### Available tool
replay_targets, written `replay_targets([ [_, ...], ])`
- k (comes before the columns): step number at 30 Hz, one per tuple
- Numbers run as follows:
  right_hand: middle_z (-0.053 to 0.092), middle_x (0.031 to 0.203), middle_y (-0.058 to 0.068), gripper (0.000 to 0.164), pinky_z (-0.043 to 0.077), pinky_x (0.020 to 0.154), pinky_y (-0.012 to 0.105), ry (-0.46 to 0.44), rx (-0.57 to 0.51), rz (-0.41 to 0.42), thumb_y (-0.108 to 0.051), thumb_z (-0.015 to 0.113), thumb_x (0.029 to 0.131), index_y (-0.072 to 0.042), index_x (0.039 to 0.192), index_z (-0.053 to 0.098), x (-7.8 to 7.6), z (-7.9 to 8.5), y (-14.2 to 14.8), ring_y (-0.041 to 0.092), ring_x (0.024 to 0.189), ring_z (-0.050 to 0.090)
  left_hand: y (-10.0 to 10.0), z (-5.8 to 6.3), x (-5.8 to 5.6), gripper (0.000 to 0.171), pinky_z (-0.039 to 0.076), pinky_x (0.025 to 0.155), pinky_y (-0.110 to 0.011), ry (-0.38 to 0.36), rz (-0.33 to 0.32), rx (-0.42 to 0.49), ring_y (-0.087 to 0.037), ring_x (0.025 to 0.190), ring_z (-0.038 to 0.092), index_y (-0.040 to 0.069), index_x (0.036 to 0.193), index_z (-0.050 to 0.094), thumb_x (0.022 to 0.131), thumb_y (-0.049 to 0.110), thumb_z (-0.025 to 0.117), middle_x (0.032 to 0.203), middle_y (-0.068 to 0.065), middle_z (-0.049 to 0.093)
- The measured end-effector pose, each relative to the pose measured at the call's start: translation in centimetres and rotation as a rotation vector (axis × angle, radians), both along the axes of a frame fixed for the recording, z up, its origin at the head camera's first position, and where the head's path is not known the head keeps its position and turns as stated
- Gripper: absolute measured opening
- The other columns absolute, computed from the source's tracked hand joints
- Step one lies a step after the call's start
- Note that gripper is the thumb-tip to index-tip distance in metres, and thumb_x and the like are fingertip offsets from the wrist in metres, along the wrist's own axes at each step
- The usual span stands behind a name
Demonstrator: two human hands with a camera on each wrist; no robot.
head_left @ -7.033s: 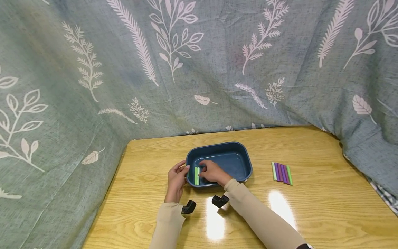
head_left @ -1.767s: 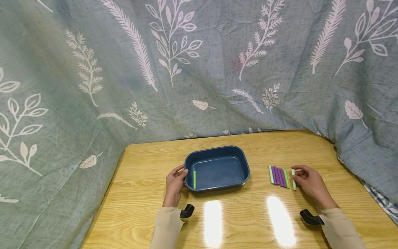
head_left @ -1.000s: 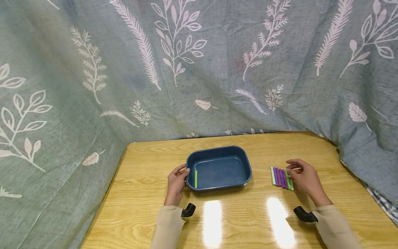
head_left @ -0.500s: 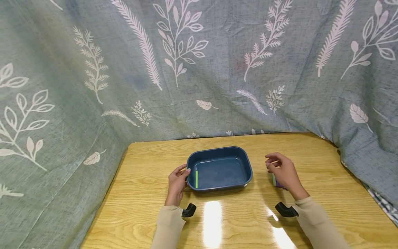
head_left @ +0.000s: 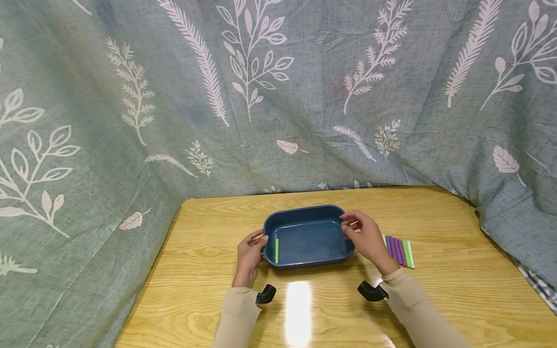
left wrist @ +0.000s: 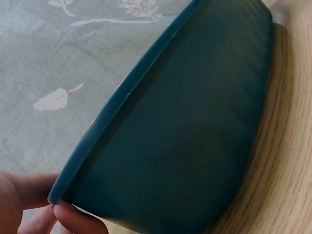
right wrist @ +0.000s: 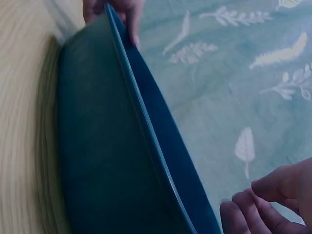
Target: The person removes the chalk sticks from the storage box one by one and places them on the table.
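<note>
The dark blue plastic tray (head_left: 304, 264) stands on the table, and one green stick (head_left: 276, 251) lies lengthwise inside by its left wall. My left hand (head_left: 250, 255) grips the tray's left rim between thumb and fingers; the left wrist view shows this pinch on the rim (left wrist: 92, 139) closely. Over the tray's right edge hovers my right hand (head_left: 367, 240), its fingers loosely curled, with nothing visible in them. In the right wrist view, that hand (right wrist: 273, 202) appears beside the rim. Right of the tray lies a row of thin coloured sticks (head_left: 399, 252), purple, maroon, green and pale green, partly hidden by my right hand.
The wooden table (head_left: 187, 290) has bright light reflections near its front. A grey-green leaf-patterned cloth (head_left: 243, 159) hangs behind it and at both sides. Bare wood lies left of the tray and right of the sticks.
The pale green stick has left the tray and now lies at the row's right end, released by my right hand. That hand has since swung left to the tray; the left hand stays on the rim.
</note>
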State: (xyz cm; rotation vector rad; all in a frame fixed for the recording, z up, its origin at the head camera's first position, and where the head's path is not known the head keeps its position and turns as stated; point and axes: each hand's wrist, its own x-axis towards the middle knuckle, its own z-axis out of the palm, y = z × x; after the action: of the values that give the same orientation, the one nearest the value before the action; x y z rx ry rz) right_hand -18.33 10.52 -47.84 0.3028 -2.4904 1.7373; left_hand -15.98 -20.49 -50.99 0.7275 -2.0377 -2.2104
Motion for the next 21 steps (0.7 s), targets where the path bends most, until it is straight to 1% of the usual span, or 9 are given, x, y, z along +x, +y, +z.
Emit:
replay_targets([
  [2, 0.068, 0.101, 0.019, 0.021, 0.063, 0.071, 0.039, -0.006, -0.003, 0.020, 0.009, 0.066, 0.099, 0.006, 0.120, 0.069, -0.1, -0.1, -0.9, 0.032, 0.081, 0.070, 0.1, 0.0, 0.0, 0.035, 0.050, 0.057, -0.023, 0.001, -0.002, -0.001, -0.014, 0.078, 0.063, -0.002, 0.136, 0.065, 0.103, 0.010, 0.069, 0.096, -0.003, 0.065],
  [4, 0.068, 0.101, 0.019, 0.021, 0.062, 0.072, 0.043, -0.009, -0.011, 0.040, 0.008, 0.066, 0.099, 0.005, 0.119, 0.069, -0.1, -0.2, -1.7, 0.037, 0.082, 0.069, 0.1, 0.0, 0.0, 0.035, 0.050, 0.057, -0.023, 0.002, -0.002, -0.004, -0.014, 0.078, 0.063, -0.002, 0.136, 0.065, 0.103, 0.010, 0.069, 0.096, -0.003, 0.065],
  [8, 0.067, 0.103, 0.018, 0.020, 0.062, 0.073, 0.045, -0.018, -0.032, 0.084, 0.008, 0.065, 0.100, 0.003, 0.120, 0.068, 0.1, -0.4, -3.3, 0.043, 0.086, 0.068, 0.2, 0.0, 0.0, 0.035, 0.050, 0.057, -0.023, 0.002, 0.001, -0.005, -0.014, 0.078, 0.063, -0.002, 0.136, 0.066, 0.103, 0.010, 0.069, 0.095, -0.003, 0.064],
  [15, 0.066, 0.101, 0.017, 0.018, 0.062, 0.071, 0.042, -0.042, -0.060, 0.120, 0.008, 0.066, 0.099, 0.002, 0.117, 0.068, 0.2, -0.6, -5.7, 0.039, 0.082, 0.070, 0.3, 0.1, 0.0, 0.037, 0.048, 0.054, -0.021, 0.014, 0.006, 0.001, -0.012, 0.075, 0.061, -0.004, 0.137, 0.064, 0.103, 0.008, 0.069, 0.093, -0.001, 0.063],
  [21, 0.066, 0.102, 0.019, 0.018, 0.063, 0.073, 0.041, -0.101, -0.138, 0.139, 0.009, 0.065, 0.099, 0.003, 0.117, 0.068, 0.0, -0.8, -7.8, 0.044, 0.086, 0.069, 0.3, 0.3, 0.2, 0.038, 0.047, 0.052, -0.021, 0.020, 0.008, 0.008, -0.011, 0.073, 0.061, -0.005, 0.138, 0.063, 0.103, 0.008, 0.069, 0.091, 0.000, 0.063],
])
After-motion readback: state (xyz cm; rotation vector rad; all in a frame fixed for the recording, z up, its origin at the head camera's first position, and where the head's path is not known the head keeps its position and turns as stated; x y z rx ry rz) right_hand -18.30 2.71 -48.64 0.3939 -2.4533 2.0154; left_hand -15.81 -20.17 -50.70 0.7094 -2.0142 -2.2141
